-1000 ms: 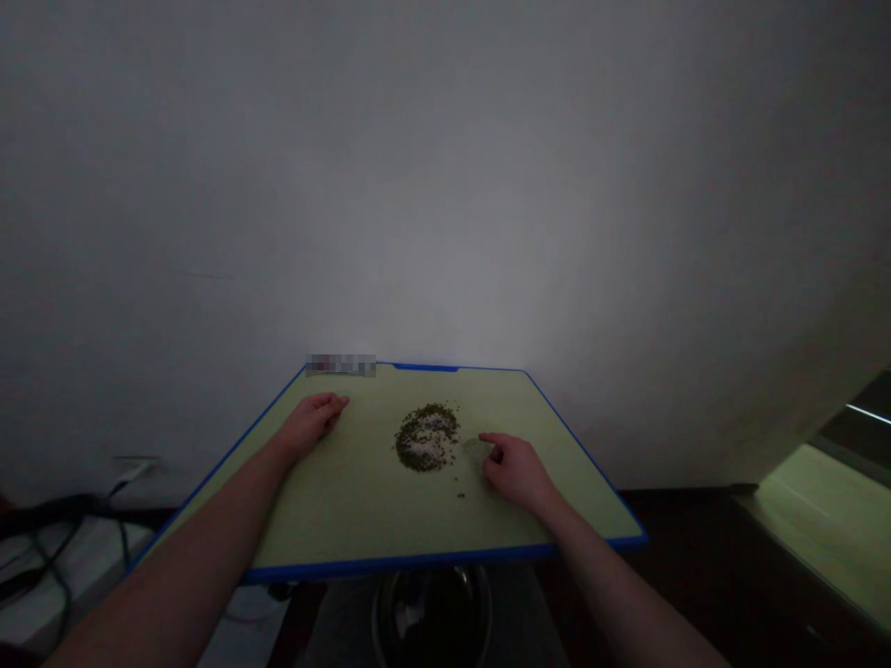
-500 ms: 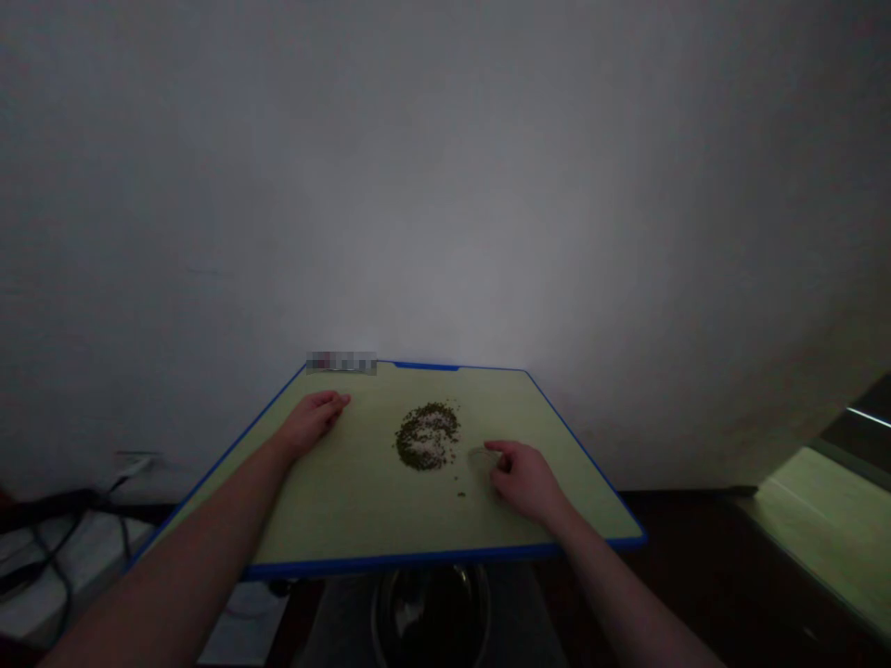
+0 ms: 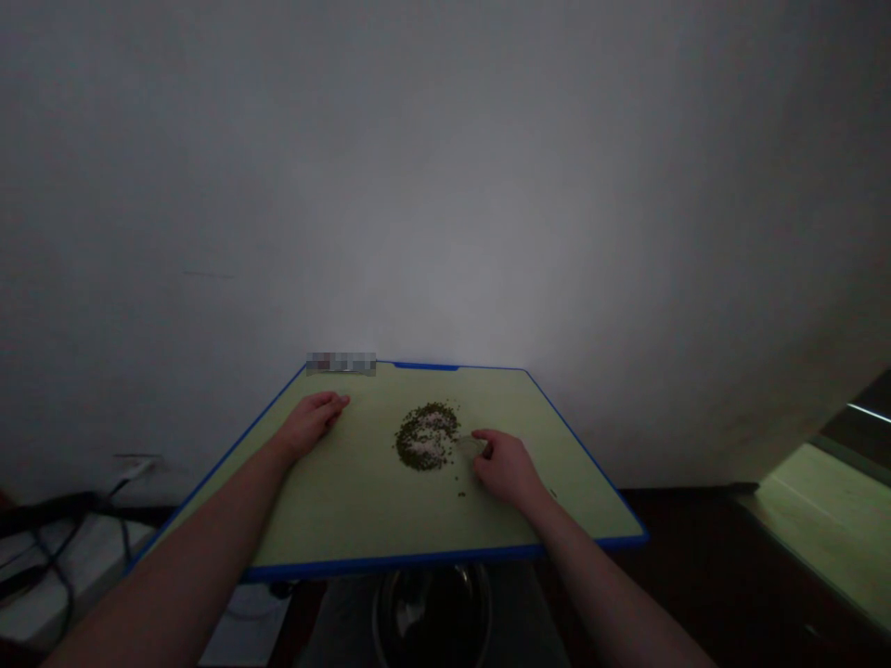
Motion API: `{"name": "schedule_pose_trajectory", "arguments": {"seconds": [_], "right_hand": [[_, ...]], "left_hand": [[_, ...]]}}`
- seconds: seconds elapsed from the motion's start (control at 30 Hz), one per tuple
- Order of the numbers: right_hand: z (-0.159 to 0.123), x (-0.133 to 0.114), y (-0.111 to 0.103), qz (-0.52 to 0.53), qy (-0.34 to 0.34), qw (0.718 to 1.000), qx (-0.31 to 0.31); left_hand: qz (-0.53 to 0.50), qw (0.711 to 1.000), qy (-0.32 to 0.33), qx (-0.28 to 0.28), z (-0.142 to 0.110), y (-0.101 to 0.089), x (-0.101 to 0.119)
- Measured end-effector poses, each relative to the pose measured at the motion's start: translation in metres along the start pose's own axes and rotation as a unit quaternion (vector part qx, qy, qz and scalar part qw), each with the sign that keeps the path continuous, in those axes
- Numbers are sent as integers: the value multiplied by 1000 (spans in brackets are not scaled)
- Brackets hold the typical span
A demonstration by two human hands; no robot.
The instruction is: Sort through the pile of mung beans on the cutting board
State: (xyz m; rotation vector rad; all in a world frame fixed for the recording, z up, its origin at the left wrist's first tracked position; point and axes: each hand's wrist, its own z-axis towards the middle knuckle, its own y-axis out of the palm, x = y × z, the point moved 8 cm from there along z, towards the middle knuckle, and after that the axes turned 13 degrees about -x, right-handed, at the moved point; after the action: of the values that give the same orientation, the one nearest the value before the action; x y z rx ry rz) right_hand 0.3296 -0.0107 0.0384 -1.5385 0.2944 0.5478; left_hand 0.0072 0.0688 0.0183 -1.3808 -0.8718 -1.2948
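Note:
A small heap of dark green beans mixed with white grains (image 3: 426,438) lies in the middle of a pale green table top with a blue rim (image 3: 390,563). My right hand (image 3: 507,468) is just right of the heap, fingers curled and index fingertip at a faint pale thing (image 3: 471,444) on the table. I cannot tell what that thing is. A few stray beans (image 3: 459,493) lie by this hand. My left hand (image 3: 311,419) rests palm down on the table's far left, fingers stretched out, holding nothing and well apart from the heap.
A round metal bowl (image 3: 432,614) sits low, under the table's near edge. Dark cables (image 3: 48,524) lie on the floor at the left. Another pale green surface (image 3: 825,524) stands at the right. A bare wall rises right behind the table.
My right hand has slid a little left and away from me, closer to the heap. The left hand and the heap have not moved.

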Motion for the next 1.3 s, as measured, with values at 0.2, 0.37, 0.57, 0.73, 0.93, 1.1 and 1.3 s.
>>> {"name": "schedule_pose_trajectory", "arguments": {"seconds": [0.2, 0.37, 0.57, 0.73, 0.93, 1.1, 1.3], "right_hand": [[-4, 26, -16, -5, 52, 999, 13], [-8, 55, -32, -1, 81, 996, 30], [-8, 51, -24, 25, 59, 997, 30], [-5, 19, -4, 44, 4, 999, -5], [9, 13, -4, 7, 25, 1000, 11], [12, 31, -13, 9, 62, 998, 15], [4, 67, -33, 10, 107, 994, 36]], "left_hand": [[4, 1000, 6, -8, 0, 3, 4], [-2, 1000, 7, -10, 1, 1, 0], [4, 1000, 11, -5, 3, -4, -5], [6, 1000, 6, -11, 2, -1, -2], [10, 1000, 4, -8, 1, 1, 0], [2, 1000, 9, -12, 1, 1, 0], [1, 1000, 11, -3, 0, 0, 2]]}}
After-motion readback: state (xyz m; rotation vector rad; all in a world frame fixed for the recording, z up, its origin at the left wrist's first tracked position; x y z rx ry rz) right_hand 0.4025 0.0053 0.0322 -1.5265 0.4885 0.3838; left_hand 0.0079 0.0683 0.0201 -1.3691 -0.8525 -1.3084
